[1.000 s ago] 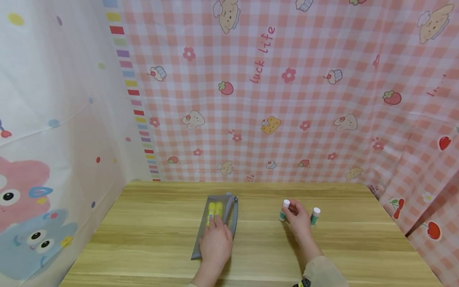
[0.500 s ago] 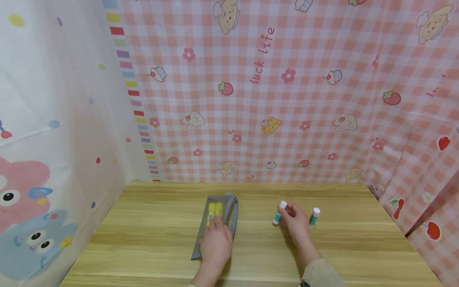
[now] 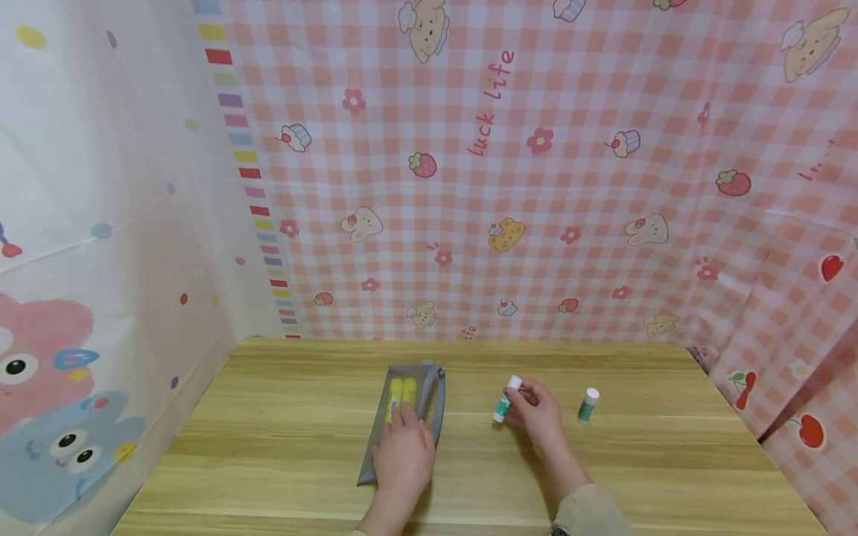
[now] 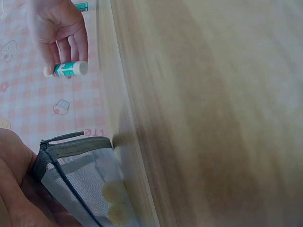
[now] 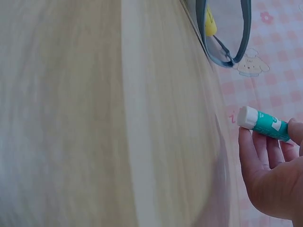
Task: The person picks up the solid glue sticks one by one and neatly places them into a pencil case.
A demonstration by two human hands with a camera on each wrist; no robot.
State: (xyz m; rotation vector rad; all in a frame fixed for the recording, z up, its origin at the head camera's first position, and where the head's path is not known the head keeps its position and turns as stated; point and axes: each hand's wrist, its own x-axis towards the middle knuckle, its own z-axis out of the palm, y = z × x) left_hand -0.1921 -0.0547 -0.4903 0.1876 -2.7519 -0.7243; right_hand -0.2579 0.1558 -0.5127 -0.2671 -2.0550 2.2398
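My left hand holds a grey mesh zip pouch lying on the table, its fingers over the upper side. Two yellow cylindrical sticks show through the mesh; their round ends appear in the left wrist view. Along its right side the pouch's zipped mouth gapes. To the right, my right hand pinches a green-and-white glue stick between thumb and fingers, tilted, white cap upward. In the right wrist view the cap points toward the pouch side. The left hand's thumb is partly hidden.
A second glue stick stands upright on the wooden table, right of my right hand. Behind the table hangs a pink checked curtain; a white patterned curtain hangs at the left.
My right hand has carried the glue stick leftward toward the pouch, and the stick has tilted more. The left hand and pouch have stayed in place.
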